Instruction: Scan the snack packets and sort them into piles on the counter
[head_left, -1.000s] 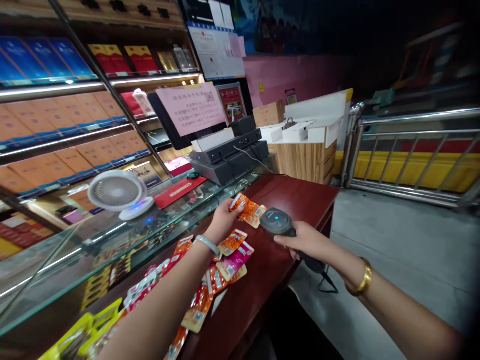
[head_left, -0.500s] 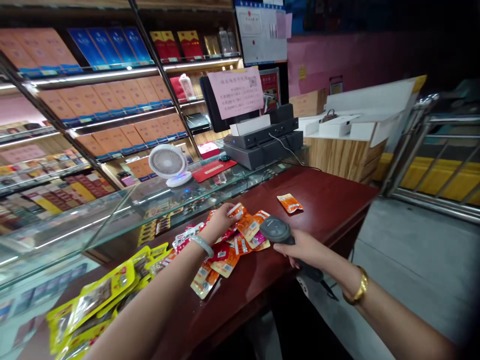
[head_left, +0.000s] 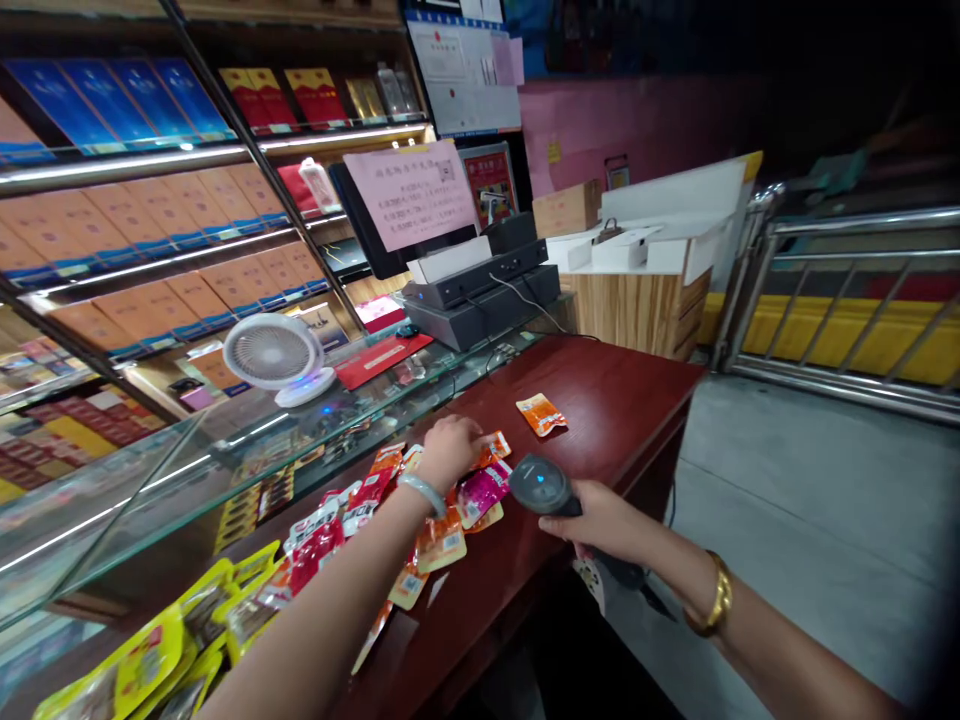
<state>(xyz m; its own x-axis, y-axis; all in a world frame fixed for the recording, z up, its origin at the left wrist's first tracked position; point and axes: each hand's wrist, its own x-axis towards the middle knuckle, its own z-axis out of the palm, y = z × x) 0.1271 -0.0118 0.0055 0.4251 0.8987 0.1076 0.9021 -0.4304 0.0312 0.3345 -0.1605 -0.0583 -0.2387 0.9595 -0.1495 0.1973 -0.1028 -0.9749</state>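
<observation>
Nearby, yellow packs (head_left: 127, 660) crowd the frame's lower left. Right of centre, a person's right hand (head_left: 601, 522) is wrapped round a scanner (head_left: 538, 486), its head just right of a magenta packet (head_left: 483, 494) slanting lengthwise toward upper right. The left hand (head_left: 451, 448), fingers curled over the pile (head_left: 442, 541) at centre, lies nearer that packet than the right; whether it grips anything cannot be told. Beyond, a lone orange packet (head_left: 541, 414) rests on the table (head_left: 607, 400).

Dark handheld scanner (head_left: 538, 485), orange packet (head_left: 541, 414) lying apart, colourful packets (head_left: 441, 545) heaped
</observation>
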